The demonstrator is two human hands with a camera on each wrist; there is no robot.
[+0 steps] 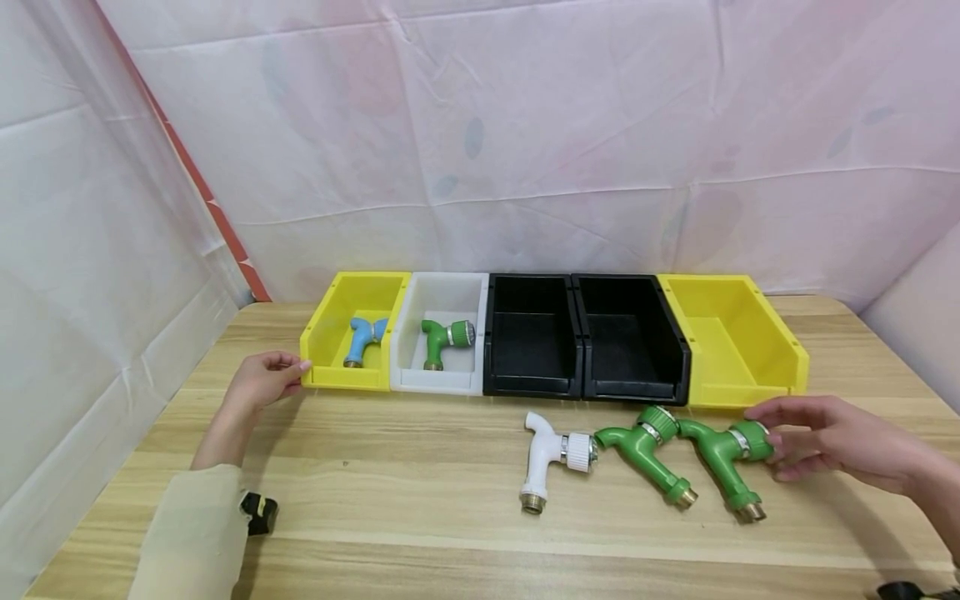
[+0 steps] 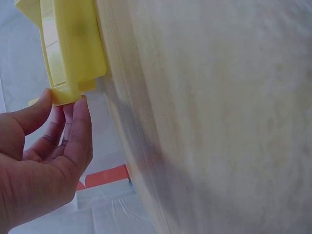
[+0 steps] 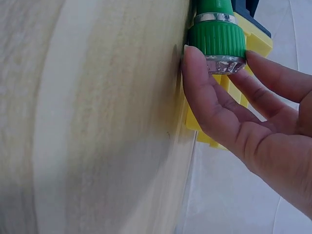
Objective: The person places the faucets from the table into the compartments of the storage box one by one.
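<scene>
My left hand [image 1: 264,380] pinches the front corner of the leftmost yellow bin [image 1: 347,380], thumb on its rim. A blue tap [image 1: 361,340] lies inside that bin. At the right, my right hand [image 1: 847,442] grips the ribbed knob of the rightmost green tap [image 1: 723,462], which lies on the table; the right wrist view shows fingertips on both sides of the knob [image 3: 217,39]. Left of it are another green tap [image 1: 647,457] and a white tap [image 1: 546,460]. One more green tap [image 1: 437,343] lies in the white bin [image 1: 437,382].
Two black bins [image 1: 532,386] [image 1: 637,390] and a second yellow bin [image 1: 750,395] complete the row along the back of the wooden table [image 1: 390,500]. Behind the row hangs a pale cloth [image 1: 540,125]; more cloth stands at the left side.
</scene>
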